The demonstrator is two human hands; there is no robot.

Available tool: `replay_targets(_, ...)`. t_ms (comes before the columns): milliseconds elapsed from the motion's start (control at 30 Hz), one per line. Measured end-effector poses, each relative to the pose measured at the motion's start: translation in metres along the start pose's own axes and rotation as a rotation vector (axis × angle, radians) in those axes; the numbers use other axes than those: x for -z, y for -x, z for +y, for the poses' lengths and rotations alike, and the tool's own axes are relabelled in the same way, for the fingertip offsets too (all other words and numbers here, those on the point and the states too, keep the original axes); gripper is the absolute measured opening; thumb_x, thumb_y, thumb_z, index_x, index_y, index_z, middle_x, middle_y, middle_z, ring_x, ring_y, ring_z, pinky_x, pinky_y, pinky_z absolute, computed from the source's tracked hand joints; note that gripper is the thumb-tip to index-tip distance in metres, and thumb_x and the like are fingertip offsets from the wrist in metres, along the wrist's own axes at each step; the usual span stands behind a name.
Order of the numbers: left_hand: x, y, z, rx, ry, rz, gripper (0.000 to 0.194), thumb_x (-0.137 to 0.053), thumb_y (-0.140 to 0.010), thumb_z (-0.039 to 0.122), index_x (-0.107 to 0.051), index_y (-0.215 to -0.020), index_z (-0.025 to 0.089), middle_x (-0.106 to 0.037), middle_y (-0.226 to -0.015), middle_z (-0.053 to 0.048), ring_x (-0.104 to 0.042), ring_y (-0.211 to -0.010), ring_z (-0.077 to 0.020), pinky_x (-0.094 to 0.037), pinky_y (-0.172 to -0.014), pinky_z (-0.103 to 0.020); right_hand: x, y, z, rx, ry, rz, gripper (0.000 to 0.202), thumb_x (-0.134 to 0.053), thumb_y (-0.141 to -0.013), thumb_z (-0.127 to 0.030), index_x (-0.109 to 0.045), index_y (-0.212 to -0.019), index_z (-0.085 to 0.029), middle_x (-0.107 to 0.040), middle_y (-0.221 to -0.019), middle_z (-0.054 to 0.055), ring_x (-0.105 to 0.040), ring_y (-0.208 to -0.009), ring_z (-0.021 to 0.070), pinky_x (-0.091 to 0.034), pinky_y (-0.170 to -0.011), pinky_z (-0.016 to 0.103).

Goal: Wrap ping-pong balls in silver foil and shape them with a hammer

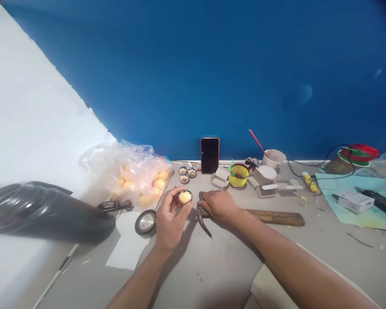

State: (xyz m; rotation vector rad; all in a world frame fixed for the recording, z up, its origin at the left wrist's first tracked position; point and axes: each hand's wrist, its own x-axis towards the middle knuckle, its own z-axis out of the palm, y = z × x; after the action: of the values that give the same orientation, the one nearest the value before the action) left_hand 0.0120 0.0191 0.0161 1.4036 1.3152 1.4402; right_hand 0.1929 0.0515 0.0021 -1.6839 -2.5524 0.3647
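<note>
1. Yellow filling shows in a small shiny cup [185, 196] pinched in the left hand [170, 216], whose grip closes on it between thumb and fingertips, just above the tabletop [212, 266].
2. Right hand [218, 204] rests beside it, its grip closed over a curved dark tool [202, 219] that lies on the tabletop.
3. Behind the cup stand more shiny cups [186, 174] and an upright phone [209, 155].
4. At left lie a bag [131, 174] of yellow balls and a round tin [146, 222].
</note>
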Motion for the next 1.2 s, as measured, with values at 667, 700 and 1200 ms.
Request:
replay_targets(667,-0.017,0.012,-0.036,-0.377,-0.265,-0.131,0.029,-0.066,-0.092,0.026,-0.063,-0.121,0.023,-0.061,-0.122,-0.009,-0.063,-0.112,-0.0216,-0.055,-0.095,-0.034,-0.005,0.001,-0.003,0.154,-0.09,-0.022,0.04,-0.046,-0.101,-0.039,-0.078,-0.109,-0.017,-0.079,-0.107,0.014,-0.073,-0.099,0.0286,-0.045,-0.073,0.031)
replay_targets(700,-0.017,0.012,-0.036,-0.38,-0.273,-0.137,0.03,-0.065,-0.091,0.025,-0.063,-0.121,0.023,-0.061,-0.122,-0.009,-0.063,-0.112,-0.0217,-0.055,-0.096,-0.034,-0.005,0.0,-0.003,0.148,-0.086,-0.02,0.039,-0.046,-0.101,-0.039,-0.078,-0.11,-0.017,-0.079,-0.107,0.014,-0.073,-0.099,0.029,-0.046,-0.073,0.031)
replay_targets(1200,-0.014,0.008,-0.038,-0.28,-0.346,-0.122,0.037,-0.077,-0.084,0.039,-0.066,-0.113,0.021,-0.068,-0.108,-0.007,-0.066,-0.091,-0.0193,-0.056,-0.086,-0.034,-0.008,-0.008,-0.001,0.134,-0.126,-0.019,0.036,-0.054,-0.095,-0.038,-0.079,-0.108,-0.014,-0.079,-0.098,0.018,-0.075,-0.098,0.0325,-0.051,-0.074,0.033)
